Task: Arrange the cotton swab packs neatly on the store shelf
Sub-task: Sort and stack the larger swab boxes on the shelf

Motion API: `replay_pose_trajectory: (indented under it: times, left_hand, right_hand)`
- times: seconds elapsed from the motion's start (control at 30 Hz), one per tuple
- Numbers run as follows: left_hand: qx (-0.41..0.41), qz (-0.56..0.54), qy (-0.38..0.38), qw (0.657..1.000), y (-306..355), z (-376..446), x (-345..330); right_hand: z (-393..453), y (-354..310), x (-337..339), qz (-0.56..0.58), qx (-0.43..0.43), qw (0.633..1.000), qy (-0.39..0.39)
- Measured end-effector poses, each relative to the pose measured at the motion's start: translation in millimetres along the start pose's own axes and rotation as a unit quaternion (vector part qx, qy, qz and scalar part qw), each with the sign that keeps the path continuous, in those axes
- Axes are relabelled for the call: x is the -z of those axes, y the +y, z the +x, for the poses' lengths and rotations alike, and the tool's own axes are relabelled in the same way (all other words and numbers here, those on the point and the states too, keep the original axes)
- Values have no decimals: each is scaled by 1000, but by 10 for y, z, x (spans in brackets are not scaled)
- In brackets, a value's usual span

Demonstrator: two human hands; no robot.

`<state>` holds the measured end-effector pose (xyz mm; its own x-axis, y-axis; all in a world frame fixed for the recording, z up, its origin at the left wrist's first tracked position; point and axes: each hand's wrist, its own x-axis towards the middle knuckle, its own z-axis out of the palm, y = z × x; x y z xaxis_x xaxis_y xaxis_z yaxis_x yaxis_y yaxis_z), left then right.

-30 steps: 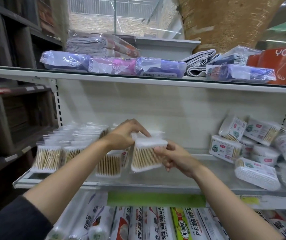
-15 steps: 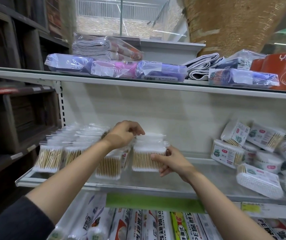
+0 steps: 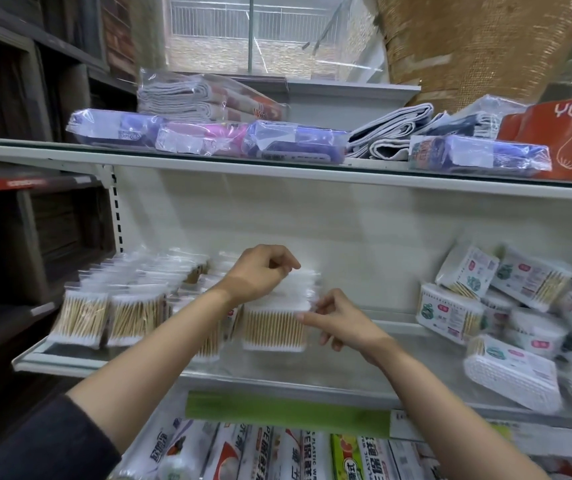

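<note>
A white shelf (image 3: 312, 372) spans the scene, with another shelf (image 3: 277, 171) above it and a lower tier below. The upper shelf carries wrapped purple packs (image 3: 288, 143), folded cloths (image 3: 187, 98) and a red pack (image 3: 561, 129) at the far right. Dark wooden shelving (image 3: 35, 202) stands at the left.

On the middle shelf, rows (image 3: 128, 299) of clear swab packs stand upright at the left, running from the near edge to the back wall. At the right lies a loose heap of boxes (image 3: 506, 327), tilted and overlapping. Rolled bags (image 3: 270, 455) fill the lower tier, under a green strip (image 3: 288, 410) on the shelf edge.

Just right of the rows, near the middle of the shelf, one swab pack (image 3: 274, 327) stands upright with more behind it. The left hand (image 3: 260, 275) reaches over its top, fingers curled on the white upper edge; whether they pinch it or only rest there is hard to tell. The right hand (image 3: 340, 320) is at the pack's right edge, forefinger tip touching the side, other fingers loosely bent and holding nothing.
</note>
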<state>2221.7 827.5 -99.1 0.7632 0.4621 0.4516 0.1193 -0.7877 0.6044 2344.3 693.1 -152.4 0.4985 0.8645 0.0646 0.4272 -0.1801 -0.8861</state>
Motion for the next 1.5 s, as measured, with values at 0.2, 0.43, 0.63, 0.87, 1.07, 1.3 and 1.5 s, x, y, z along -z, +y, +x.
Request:
replay_pose_trajectory:
  times: [0.2, 0.43, 0.63, 0.87, 1.07, 1.3, 1.5]
  left_hand:
    - [3, -56, 3, 998, 224, 206, -470]
    - [-9, -110, -42, 993, 649, 536, -1231]
    - [31, -132, -32, 990, 1084, 845, -1852]
    - [76, -55, -50, 994, 1365, 1065, -2333]
    - [51, -245, 93, 964, 1247, 1024, -2210]
    - [123, -533, 143, 825, 764, 921, -1692]
    - [114, -568, 127, 805, 479, 720, -1665]
  right_hand:
    - [-40, 138, 460, 36, 19, 996, 73]
    - [-121, 412, 1144, 67, 60, 973, 213]
    - [-191, 615, 1684, 57, 64, 956, 281]
    - [-161, 738, 1907, 73, 58, 947, 306]
    - [-125, 647, 1826, 94, 109, 944, 296]
    - [90, 485, 1513, 182, 79, 935, 295]
    - [287, 487, 1110, 182, 74, 953, 232]
